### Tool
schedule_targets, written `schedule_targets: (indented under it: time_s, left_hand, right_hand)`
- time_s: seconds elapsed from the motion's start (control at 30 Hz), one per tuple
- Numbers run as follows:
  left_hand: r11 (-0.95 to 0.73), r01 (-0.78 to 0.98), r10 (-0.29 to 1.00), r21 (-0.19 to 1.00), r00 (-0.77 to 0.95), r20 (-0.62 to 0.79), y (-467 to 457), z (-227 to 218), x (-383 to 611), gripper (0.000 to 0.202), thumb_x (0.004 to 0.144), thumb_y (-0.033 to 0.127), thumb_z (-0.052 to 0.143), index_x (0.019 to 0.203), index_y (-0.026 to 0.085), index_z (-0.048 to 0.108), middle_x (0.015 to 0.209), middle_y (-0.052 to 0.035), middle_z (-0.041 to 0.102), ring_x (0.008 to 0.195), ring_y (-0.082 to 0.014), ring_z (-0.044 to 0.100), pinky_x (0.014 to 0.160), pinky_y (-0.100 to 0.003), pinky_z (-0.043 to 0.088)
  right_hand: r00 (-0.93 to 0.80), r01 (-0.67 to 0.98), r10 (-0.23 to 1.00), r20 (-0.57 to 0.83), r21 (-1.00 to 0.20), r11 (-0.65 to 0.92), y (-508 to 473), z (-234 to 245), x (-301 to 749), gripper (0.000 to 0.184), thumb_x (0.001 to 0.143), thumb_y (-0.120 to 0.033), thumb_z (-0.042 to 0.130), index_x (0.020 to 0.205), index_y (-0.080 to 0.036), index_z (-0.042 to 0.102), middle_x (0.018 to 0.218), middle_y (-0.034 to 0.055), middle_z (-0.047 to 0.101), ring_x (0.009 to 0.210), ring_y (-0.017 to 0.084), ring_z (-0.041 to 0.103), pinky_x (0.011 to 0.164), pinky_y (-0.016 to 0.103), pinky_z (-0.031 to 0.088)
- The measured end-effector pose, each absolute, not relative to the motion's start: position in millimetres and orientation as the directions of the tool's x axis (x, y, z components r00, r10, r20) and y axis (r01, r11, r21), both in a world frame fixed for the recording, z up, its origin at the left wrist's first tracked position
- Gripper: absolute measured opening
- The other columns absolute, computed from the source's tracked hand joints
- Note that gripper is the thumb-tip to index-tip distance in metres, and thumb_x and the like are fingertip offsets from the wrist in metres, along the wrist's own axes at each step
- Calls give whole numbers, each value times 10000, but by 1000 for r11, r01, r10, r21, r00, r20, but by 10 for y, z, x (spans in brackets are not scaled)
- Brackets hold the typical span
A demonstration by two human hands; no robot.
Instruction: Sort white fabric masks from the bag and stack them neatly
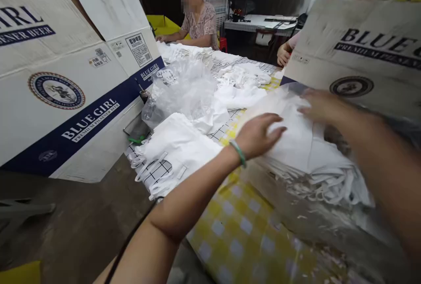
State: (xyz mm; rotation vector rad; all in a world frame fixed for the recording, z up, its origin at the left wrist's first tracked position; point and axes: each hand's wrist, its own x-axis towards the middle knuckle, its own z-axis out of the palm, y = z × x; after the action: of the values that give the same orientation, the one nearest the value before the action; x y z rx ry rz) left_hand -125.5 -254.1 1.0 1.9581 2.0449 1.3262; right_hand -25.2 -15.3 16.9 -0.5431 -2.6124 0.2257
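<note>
My left hand [261, 136], with a green bangle at the wrist, is over the near left edge of a stack of white cloth pieces with narrow straps [296, 148]. Its fingers are apart and hold nothing. My right hand [320, 106] is at the far right side of the same stack, smeared by motion, so its grip does not show. A clear plastic bag [263, 176] lies around and under the stack. Left of it on the table, more flat white cloth pieces with straps [184, 143] lie loosely piled.
A crumpled clear plastic bag [184, 89] sits mid-table. Printed cartons stand on the left [66, 91] and right [358, 51]. Across the table sits a person [200, 21] beside white cloth [187, 51]; another person's hand [283, 55] shows near the right carton. A yellow checked cloth [237, 227] covers the near edge.
</note>
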Motion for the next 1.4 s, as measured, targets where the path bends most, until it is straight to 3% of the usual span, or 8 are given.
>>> schedule_targets:
  time_s: [0.17, 0.37, 0.53, 0.77, 0.93, 1.07, 1.2, 1.4]
  left_hand:
    - [207, 796, 777, 569, -487, 398, -3557, -297, -2317, 349, 850, 332, 570, 1109, 110, 643, 1168, -124, 661, 1109, -209, 599, 1007, -332, 429]
    - [748, 637, 650, 183, -760, -10, -4545, -898, -3429, 560, 812, 402, 571, 1204, 2, 561, 1267, -254, 558, 1241, -351, 483, 1036, -420, 375]
    - [762, 601, 605, 240, -794, 66, -4719, -981, -3484, 640, 761, 512, 585, 1254, 109, 524, 1286, -204, 546, 1234, -369, 465, 969, -457, 414]
    - [755, 569, 595, 326, -804, 23, -4565, -941, -3637, 347, 745, 423, 623, 984, 172, 621, 1175, -163, 610, 1158, -346, 524, 912, -416, 435]
    - [715, 620, 655, 324, -756, 0, -4534, -1015, -3833, 245, 801, 352, 550, 941, 166, 628, 1046, -145, 651, 1020, -308, 595, 863, -375, 456]
    - [693, 664, 630, 280, -747, 213, -4544, -1081, -3865, 262, 785, 307, 569, 1005, 177, 623, 1116, -139, 609, 1076, -303, 553, 904, -382, 447]
    - [662, 698, 686, 272, -711, 155, -4591, -1100, -3808, 172, 812, 278, 524, 861, 177, 655, 1030, -131, 619, 1029, -282, 565, 917, -377, 446]
    - [273, 885, 879, 377, -388, 277, -4679, -655, -3329, 545, 782, 327, 569, 1308, 203, 494, 1404, -97, 457, 1346, -292, 317, 1099, -438, 280]
  right_hand:
    - [-643, 354, 513, 568, -373, 858, -1925, 476, -21, 144, 850, -292, 563, 886, -212, 677, 891, 70, 678, 810, 193, 601, 808, 388, 487]
    - [-602, 457, 796, 66, -788, 412, -3443, -897, -422, 134, 805, -295, 554, 766, -190, 627, 755, 22, 663, 700, 161, 598, 666, 279, 446]
    - [-333, 646, 942, -49, -739, 190, -3677, -1363, -907, 333, 756, -517, 581, 840, -194, 577, 809, 52, 635, 731, 195, 566, 651, 297, 403]
    - [-317, 581, 928, 197, -733, 354, -3844, -1308, -1142, 97, 735, -308, 541, 748, -221, 501, 805, 22, 583, 785, 186, 539, 729, 291, 397]
    - [-229, 548, 973, 30, -822, 154, -3779, -1298, -1168, 153, 677, -347, 579, 736, -220, 519, 674, -8, 555, 651, 177, 519, 628, 278, 375]
    - [-273, 483, 953, 134, -837, 256, -3765, -1298, -1161, 125, 716, -343, 524, 689, -228, 485, 668, -16, 543, 644, 166, 491, 631, 274, 367]
    - [-273, 413, 947, 169, -869, 274, -3859, -1268, -1156, 120, 758, -351, 505, 762, -235, 476, 736, -17, 585, 681, 167, 524, 662, 274, 392]
    - [-431, 178, 875, 222, -929, 324, -4121, -953, -1125, 227, 846, -420, 481, 958, -230, 534, 805, -6, 646, 736, 164, 589, 693, 265, 459]
